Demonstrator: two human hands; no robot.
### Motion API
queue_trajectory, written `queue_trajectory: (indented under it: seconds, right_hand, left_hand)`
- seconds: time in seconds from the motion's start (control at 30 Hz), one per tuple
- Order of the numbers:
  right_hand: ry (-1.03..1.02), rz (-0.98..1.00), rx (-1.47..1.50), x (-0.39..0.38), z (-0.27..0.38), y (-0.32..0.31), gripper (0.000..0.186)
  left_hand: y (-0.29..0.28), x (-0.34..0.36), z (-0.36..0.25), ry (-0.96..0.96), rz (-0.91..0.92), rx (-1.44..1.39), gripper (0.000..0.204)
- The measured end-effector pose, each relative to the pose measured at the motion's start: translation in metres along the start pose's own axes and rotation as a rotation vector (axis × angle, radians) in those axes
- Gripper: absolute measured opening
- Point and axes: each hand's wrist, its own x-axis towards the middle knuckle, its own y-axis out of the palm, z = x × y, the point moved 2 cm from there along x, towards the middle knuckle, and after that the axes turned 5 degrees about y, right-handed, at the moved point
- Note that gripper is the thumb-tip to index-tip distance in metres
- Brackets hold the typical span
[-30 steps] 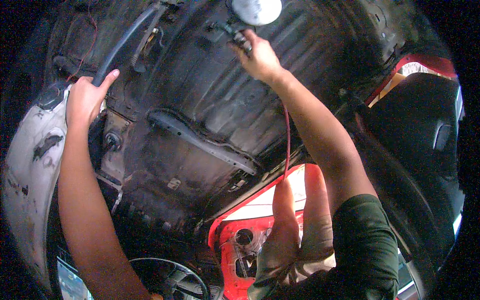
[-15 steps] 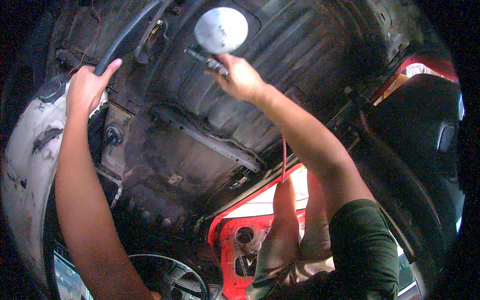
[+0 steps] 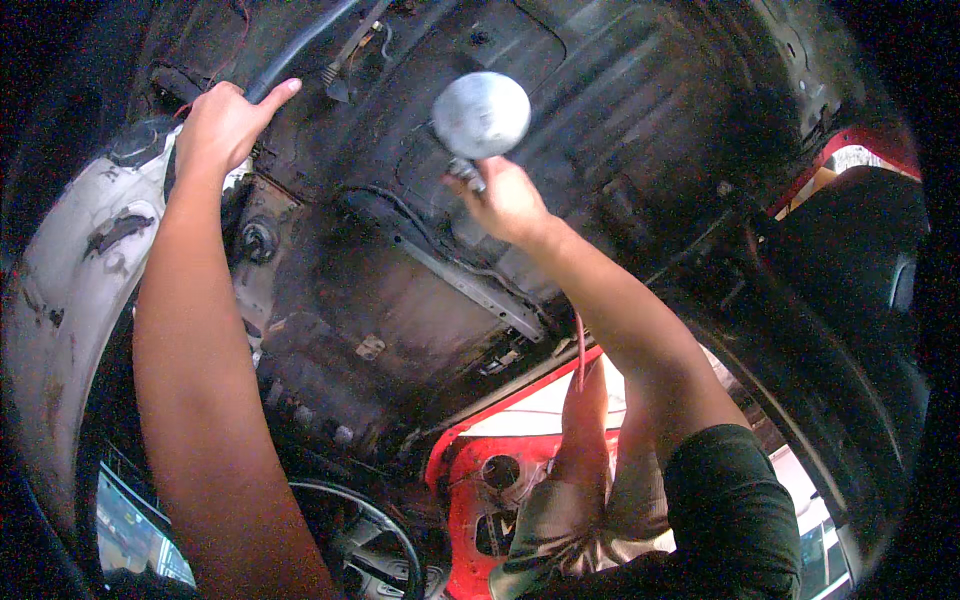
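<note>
My right hand (image 3: 508, 203) is closed round the grip of a spray gun (image 3: 468, 172), whose round silver cup (image 3: 482, 113) faces up toward me. The gun is above the dark, ribbed metal floor (image 3: 610, 120) of a stripped car interior; its nozzle is hidden. A red hose (image 3: 580, 350) hangs below my right forearm. At the upper left, my left hand (image 3: 222, 128) is wrapped around a dark tube (image 3: 308, 45), thumb stretched along it. The tube runs off past the upper edge.
A scuffed pale panel (image 3: 75, 270) curves along the left. Below are a steering wheel (image 3: 385, 530) and a red door frame (image 3: 465, 500). A metal bracket strip (image 3: 470, 285) and loose cable (image 3: 410, 220) cross the floor. A dark seat-like shape (image 3: 850, 250) stands at right.
The spray gun has come nearer to me over the floor, and its cup sits lower and further right in view. My left hand keeps its hold on the tube. The whole view has shifted slightly.
</note>
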Motion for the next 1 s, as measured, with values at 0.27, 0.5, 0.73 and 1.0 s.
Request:
queue_trajectory:
  seconds: [0.27,0.5,0.73,1.0]
  right_hand:
    - [0.244,-0.227,0.090,-0.060,-0.029,-0.055,0.029]
    - [0.475,-0.305,0.301,-0.127,-0.033,-0.035,0.044]
    - [0.507,-0.656,0.439,-0.097,-0.031,-0.047,0.036]
    - [0.326,-0.891,0.310,0.052,-0.082,-0.213,0.039]
  left_hand:
    - [-0.005,-0.004,-0.009,-0.032,0.037,0.018,0.096]
    - [-0.011,-0.010,-0.025,-0.037,0.036,0.004,0.090]
    - [-0.022,-0.015,-0.034,-0.045,0.090,-0.013,0.082]
    - [-0.021,-0.012,-0.034,-0.059,0.102,0.006,0.079]
